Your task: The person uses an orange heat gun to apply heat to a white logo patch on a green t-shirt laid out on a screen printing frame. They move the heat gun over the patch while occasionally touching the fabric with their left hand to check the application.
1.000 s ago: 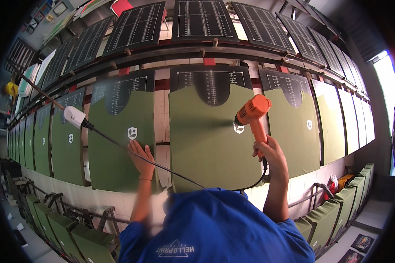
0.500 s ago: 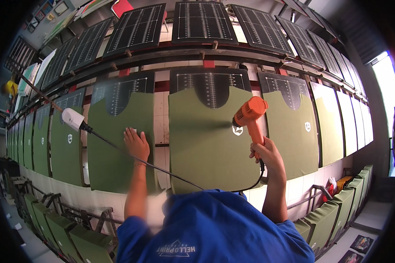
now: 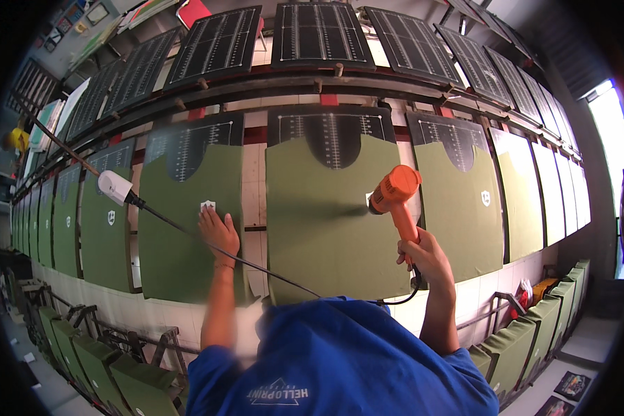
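My right hand (image 3: 426, 256) is wrapped round the handle of an orange heat gun (image 3: 397, 191). Its dark nozzle points left, over the white printed emblem (image 3: 369, 201) on the middle green shirt piece (image 3: 319, 243), and hides most of that emblem. Flat on the green piece to the left (image 3: 166, 243) lies my left hand (image 3: 219, 232), fingers stretched out, its tips at the lower edge of a white emblem (image 3: 208, 206). A black cord with a white plug connector (image 3: 115, 187) runs above my left wrist toward my body.
Each green piece lies on a black ruled board (image 3: 333, 142) in a long row. Behind a dark metal rail (image 3: 256, 87) stands another row of black boards (image 3: 322, 35). More green-covered boards (image 3: 527, 333) hang low at the right. A wall opening (image 3: 610, 152) glows at right.
My left hand has slid slightly down and right, baring the white emblem. The heat gun has dipped a little and now covers more of the middle emblem.
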The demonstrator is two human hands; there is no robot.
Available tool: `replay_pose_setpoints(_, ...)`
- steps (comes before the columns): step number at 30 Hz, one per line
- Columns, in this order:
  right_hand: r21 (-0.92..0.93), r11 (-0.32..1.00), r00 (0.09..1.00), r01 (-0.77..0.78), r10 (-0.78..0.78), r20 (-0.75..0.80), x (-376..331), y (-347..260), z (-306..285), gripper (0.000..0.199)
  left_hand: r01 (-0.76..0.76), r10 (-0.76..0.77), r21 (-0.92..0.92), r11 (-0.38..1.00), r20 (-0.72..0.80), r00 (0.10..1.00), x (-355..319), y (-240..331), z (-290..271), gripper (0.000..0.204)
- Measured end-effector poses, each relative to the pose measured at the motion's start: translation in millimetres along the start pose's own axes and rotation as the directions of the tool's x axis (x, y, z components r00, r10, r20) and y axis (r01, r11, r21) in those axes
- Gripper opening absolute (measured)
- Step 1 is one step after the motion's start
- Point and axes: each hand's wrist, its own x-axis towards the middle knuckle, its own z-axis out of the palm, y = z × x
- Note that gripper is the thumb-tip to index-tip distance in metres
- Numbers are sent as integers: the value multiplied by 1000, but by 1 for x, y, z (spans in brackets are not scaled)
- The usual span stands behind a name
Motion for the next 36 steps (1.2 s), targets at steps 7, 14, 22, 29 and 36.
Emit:
replay_pose_setpoints(7,34,999,1000,-3,3,4,0,9,-13,29,31,-21,-280,959,37,999,-50,30,-33,51)
replay_pose_setpoints(14,57,993,995,101,-102,17,21,10,-21,29,284,598,-824,491,556,577,-152,98,-94,37)
replay_pose_setpoints(22,14,986,982,164,-165,87,29,18,-42,31,571,791,-670,475,609,56,-145,225,-123,54)
replay_pose_setpoints(29,93,980,940,175,-195,281,38,48,-110,33,397,863,-771,498,488,-133,-153,386,-127,59)
replay_pose_setpoints(36,76,987,944,138,-155,293,8,81,-265,31,478,894,-757,445,413,-177,-202,538,-96,58)
